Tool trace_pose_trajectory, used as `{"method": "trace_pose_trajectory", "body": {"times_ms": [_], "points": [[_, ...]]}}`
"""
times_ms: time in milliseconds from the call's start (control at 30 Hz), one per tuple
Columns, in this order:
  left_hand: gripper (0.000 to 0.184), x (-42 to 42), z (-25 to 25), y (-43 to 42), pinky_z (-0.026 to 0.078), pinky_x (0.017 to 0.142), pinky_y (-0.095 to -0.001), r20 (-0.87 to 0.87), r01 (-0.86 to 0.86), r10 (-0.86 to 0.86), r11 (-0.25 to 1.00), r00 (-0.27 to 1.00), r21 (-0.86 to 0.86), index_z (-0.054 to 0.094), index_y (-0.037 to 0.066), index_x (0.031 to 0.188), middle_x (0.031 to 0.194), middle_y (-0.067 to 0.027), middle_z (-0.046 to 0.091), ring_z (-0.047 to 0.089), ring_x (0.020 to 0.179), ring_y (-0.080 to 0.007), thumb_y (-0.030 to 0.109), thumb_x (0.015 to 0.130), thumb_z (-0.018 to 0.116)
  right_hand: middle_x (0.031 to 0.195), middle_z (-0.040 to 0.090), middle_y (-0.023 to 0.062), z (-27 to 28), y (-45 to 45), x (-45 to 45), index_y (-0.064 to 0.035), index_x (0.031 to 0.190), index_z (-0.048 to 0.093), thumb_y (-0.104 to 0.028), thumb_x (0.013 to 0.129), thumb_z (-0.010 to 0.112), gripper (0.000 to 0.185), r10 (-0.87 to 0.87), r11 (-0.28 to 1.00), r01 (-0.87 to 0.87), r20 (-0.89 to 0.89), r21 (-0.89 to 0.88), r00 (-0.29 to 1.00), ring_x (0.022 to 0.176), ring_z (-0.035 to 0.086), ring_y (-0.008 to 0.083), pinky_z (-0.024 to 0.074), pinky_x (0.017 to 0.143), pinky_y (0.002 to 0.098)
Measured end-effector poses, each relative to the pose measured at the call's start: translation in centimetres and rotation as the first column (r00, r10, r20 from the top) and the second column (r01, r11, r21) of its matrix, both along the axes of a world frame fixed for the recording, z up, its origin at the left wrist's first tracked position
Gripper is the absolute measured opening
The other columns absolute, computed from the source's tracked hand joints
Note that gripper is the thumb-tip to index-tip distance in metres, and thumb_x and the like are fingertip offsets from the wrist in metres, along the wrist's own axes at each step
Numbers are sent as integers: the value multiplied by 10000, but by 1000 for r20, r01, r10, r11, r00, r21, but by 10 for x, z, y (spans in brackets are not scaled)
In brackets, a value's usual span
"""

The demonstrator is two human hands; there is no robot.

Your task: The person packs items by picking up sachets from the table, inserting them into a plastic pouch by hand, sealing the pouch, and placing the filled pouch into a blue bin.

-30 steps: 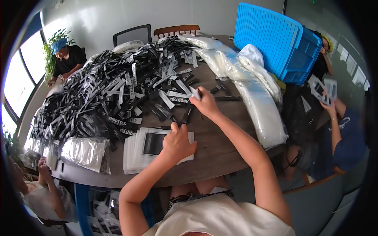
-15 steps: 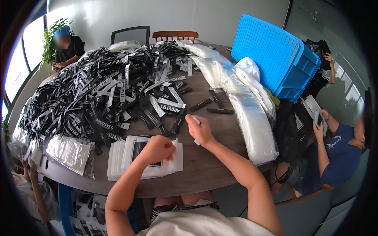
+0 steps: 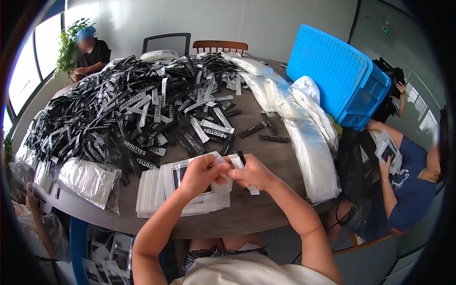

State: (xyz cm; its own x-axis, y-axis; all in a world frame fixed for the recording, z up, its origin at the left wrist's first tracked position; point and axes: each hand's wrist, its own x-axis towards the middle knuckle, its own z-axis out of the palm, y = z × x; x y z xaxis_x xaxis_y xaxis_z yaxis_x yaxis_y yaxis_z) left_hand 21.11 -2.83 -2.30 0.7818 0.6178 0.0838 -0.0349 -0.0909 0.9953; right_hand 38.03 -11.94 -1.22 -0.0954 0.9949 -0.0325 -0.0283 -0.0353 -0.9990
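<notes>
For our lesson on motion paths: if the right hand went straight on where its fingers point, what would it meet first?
Most likely the left hand, directly in front of it; whether they touch is unclear.

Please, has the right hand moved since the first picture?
Yes: nearer to the wearer, judged against the stack of pouches; the right hand was beyond it, now beside its right edge.

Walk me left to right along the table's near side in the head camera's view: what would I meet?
Clear bag of flat white pieces → stack of frosted pouches → the wearer's right hand → near end of a long plastic-wrapped bundle → seated person in dark blue.
</notes>
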Motion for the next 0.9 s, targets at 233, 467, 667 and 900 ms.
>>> {"method": "trace_pose_trajectory", "body": {"times_ms": [233, 467, 667, 900], "points": [[175, 5, -12, -12, 452, 483, -272, -70, -62, 114, 855, 991, 514, 505, 6, 719, 593, -57, 565, 588, 528, -117, 29, 884, 558, 548, 569, 101, -17, 7, -4, 2, 885, 637, -115, 742, 646, 185, -426, 870, 151, 562, 469, 709, 445, 537, 152, 436, 454, 317], [397, 3, 5, -17, 426, 760, -430, 15, -206, 383, 461, 924, 863, 532, 32, 929, 910, -147, 565, 557, 878, -321, 192, 648, 763, 619, 607, 154, -4, 12, -9, 4, 785, 582, -148, 730, 655, 177, -725, 678, 273, 563, 682, 396, 567, 613, 319, 457, 509, 390], [1151, 1, 13, -21, 143, 1096, -550, -48, -56, 301, 327, 952, 943, 211, 30, 1430, 1338, -164, 361, 315, 1305, -328, 324, 524, 856, 573, 534, 63, 5, 1, -2, 5, 746, 579, -196, 904, 550, 257, -535, 777, 328, 289, 537, 794, 543, 488, 92, 382, 496, 289], [1026, -3, 22, -12, 210, 1059, -535, 44, -173, 369, 326, 928, 929, 305, 22, 1347, 1185, -160, 436, 425, 1129, -330, 244, 509, 853, 620, 580, 13, 35, -22, 16, -9, 733, 624, -153, 912, 611, 229, -821, 478, 649, 39, 591, 569, 517, 518, 56, 368, 422, 213]]}}
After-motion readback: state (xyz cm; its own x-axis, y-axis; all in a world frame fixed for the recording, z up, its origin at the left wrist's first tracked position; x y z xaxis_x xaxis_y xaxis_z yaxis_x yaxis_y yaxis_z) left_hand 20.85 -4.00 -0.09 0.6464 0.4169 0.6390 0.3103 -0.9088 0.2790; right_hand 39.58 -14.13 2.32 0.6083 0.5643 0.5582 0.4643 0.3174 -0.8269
